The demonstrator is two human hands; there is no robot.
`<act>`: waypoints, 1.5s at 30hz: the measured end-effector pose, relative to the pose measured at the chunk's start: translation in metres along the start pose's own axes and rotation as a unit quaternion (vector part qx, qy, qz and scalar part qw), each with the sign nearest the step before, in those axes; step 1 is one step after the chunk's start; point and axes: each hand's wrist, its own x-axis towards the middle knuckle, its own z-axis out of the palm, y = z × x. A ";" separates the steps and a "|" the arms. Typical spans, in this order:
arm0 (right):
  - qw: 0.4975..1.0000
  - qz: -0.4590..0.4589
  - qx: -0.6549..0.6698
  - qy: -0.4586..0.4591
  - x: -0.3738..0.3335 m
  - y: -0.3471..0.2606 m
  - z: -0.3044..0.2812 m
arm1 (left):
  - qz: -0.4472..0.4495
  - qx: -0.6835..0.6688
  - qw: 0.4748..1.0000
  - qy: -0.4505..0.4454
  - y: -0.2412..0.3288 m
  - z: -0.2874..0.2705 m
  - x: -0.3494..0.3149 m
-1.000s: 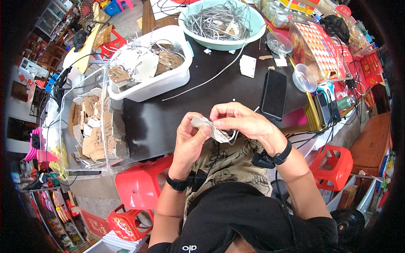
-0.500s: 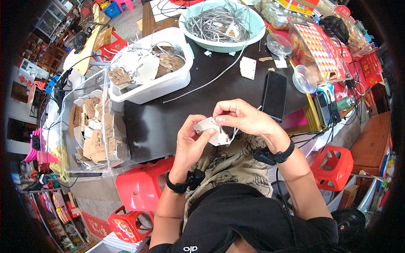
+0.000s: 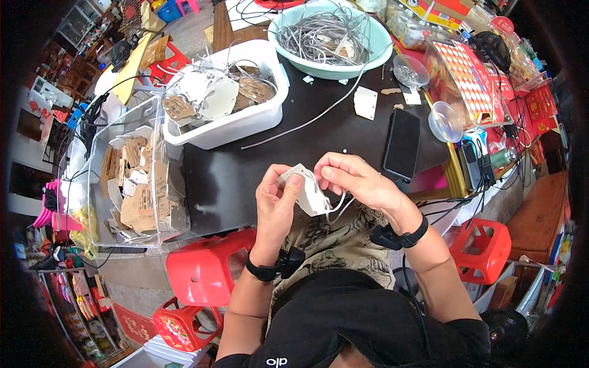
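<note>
My left hand [image 3: 275, 205] grips a small white card [image 3: 311, 195] between thumb and fingers, above my lap at the table's near edge. The card is tilted and has small holes near its edge. A thin pale grey cord [image 3: 332, 214] runs from the card's right side and loops under my right hand [image 3: 362, 183]. My right fingers are curled in a pinch just beside the card, on a strand of that cord. The fingertips partly hide where cord and card meet.
A white tub [image 3: 224, 134] holds cards and cords; left of it, a clear bin [image 3: 126, 242] holds brown and white card pieces. A mint basin [image 3: 331, 69] of grey cords stands at the back. A phone [image 3: 402, 144], loose cards [image 3: 365, 103] and plastic cups [image 3: 445, 122] lie right.
My right hand has drawn slightly right, away from the card. The card has turned steeper, and the cord loop shows more. A tiny white bit now shows on the table beyond my hands.
</note>
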 end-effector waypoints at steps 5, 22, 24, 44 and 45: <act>0.996 -0.031 0.081 -0.019 -0.003 0.008 0.001 | 0.006 -0.006 1.000 0.015 -0.006 -0.004 0.003; 0.973 -0.022 0.229 -0.030 -0.006 0.019 0.011 | 0.051 0.073 0.995 -0.044 0.003 -0.002 0.001; 0.972 -0.027 0.233 -0.013 -0.007 0.015 0.014 | 0.060 0.082 0.993 -0.053 0.002 -0.003 -0.001; 0.980 -0.125 0.051 0.147 -0.001 0.014 0.026 | 0.048 0.025 0.998 -0.043 -0.012 0.004 0.000; 0.982 -0.099 0.052 0.154 -0.001 0.014 0.028 | 0.042 0.011 0.999 -0.031 -0.017 0.004 0.000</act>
